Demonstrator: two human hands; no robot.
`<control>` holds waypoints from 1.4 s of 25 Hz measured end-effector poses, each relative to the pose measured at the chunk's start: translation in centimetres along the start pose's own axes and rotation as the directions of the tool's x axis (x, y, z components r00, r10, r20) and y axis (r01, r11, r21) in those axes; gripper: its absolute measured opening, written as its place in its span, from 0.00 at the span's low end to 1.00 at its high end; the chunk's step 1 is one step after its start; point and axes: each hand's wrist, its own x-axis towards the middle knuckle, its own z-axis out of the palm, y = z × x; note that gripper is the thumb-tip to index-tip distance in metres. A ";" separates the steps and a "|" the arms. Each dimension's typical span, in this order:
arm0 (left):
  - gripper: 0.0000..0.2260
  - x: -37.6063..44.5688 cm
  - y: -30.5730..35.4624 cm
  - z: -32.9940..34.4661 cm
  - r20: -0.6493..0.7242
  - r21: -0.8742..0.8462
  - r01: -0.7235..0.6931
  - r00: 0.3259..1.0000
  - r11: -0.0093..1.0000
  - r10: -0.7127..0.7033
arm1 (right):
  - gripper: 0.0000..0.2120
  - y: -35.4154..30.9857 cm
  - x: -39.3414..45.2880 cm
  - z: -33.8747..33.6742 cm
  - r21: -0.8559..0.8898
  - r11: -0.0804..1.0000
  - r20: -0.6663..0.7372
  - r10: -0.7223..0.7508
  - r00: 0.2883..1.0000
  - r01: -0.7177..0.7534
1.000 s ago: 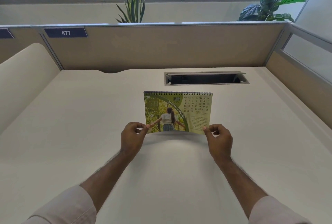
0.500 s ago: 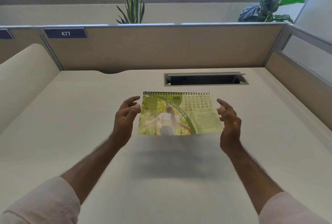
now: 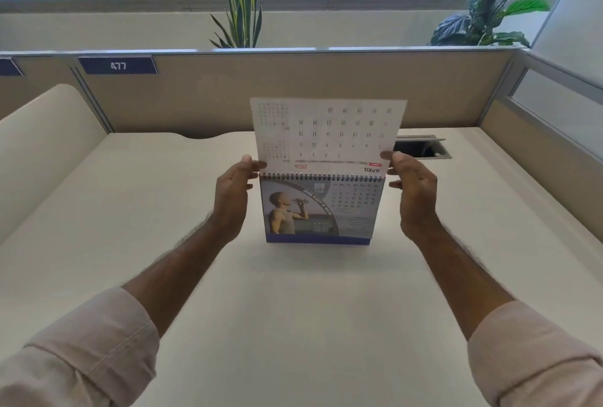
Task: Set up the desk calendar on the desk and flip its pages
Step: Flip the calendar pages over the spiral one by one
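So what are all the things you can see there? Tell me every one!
Desk calendar: one, blue page showing, standing mid-desk.
Flipped page: one, white, raised above the spiral binding.
Desk: one, cream.
Partition: one, beige, behind the desk.
Number tag: one, dark blue, reads 477, on the partition.
Cable slot: one, dark, far right of the desk.
Plants: two, green, by the window.
Left hand: at the page's left edge.
Right hand: at the page's right edge.
Sleeves: two, pale beige.

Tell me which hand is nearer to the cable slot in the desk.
Right. The right hand is just in front of the cable slot; the left hand is across the calendar.
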 end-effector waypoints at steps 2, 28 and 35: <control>0.10 0.5 -0.5 0.3 0.031 -0.001 0.011 0.999 1.000 -0.011 | 0.11 0.3 0.7 0.1 0.012 1.000 0.024 0.010 1.000 -0.010; 0.13 0.8 -4.7 1.9 0.049 0.224 0.064 0.996 0.973 -0.077 | 0.16 6.5 -1.0 -1.6 -0.496 0.867 -0.005 0.062 0.998 -0.056; 0.12 0.5 -4.5 4.0 0.094 0.163 0.106 0.988 0.981 -0.122 | 0.14 8.1 -2.5 -1.9 -0.472 0.865 -0.142 0.117 0.983 -0.172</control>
